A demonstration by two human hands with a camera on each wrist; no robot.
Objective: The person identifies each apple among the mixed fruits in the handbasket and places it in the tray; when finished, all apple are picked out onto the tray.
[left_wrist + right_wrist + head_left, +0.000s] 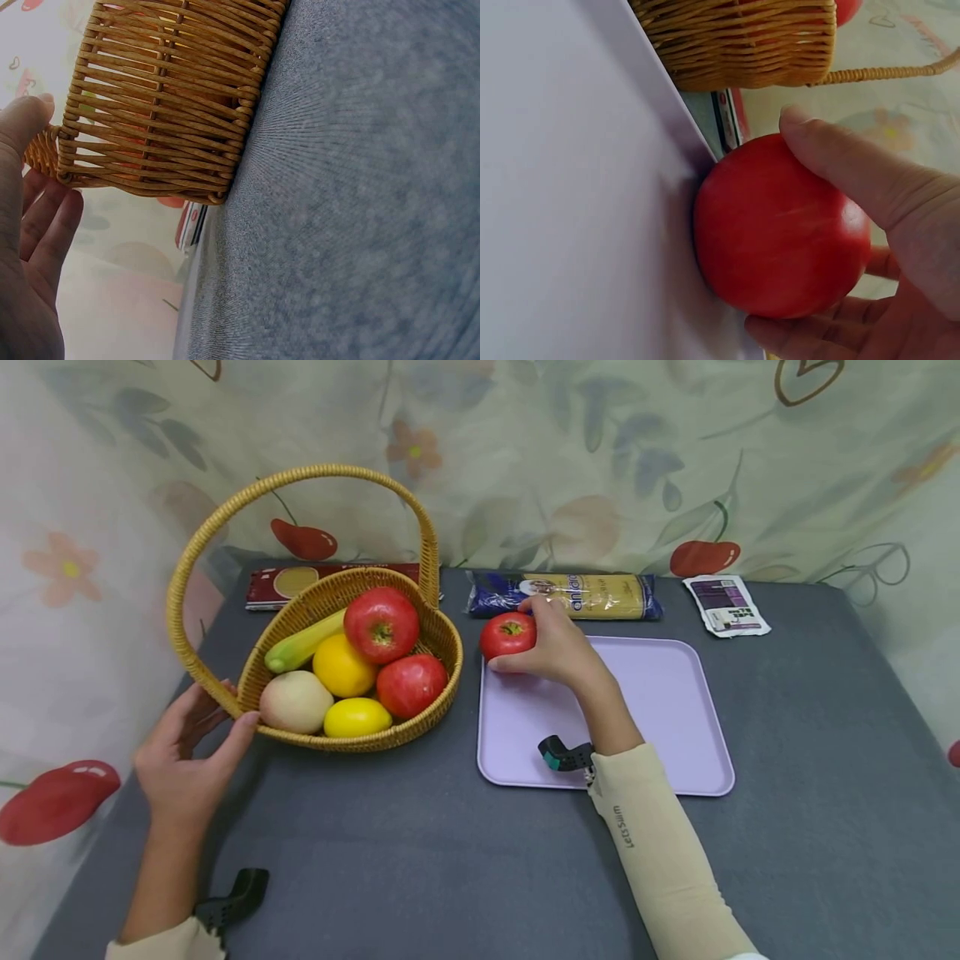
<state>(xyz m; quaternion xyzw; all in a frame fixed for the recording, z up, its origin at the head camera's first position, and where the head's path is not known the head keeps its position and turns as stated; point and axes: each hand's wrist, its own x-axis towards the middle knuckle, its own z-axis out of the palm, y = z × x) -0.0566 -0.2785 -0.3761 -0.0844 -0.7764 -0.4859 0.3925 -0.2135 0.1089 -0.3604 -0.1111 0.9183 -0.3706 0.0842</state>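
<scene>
In the head view my right hand (553,647) holds a red tomato (504,640) with a green calyx, thumb on the near side and fingers on the far side. The tomato sits at the far left corner of a lilac tray (660,718); the right wrist view shows the tomato (780,229) close against the tray surface (577,195). At the left, my left hand (191,747) grips the base of the handle of a wicker basket (360,745). Thumb and fingers lie on either side of that handle in the left wrist view, next to the woven basket wall (165,97).
The basket holds a red apple (382,625), another red fruit (412,685), an orange (343,665), a lemon (357,718), a pale peach-like fruit (296,702) and a green, long vegetable (303,643). Behind lie a red packet (262,589), a pasta bag (600,597) and a white-purple sachet (726,606).
</scene>
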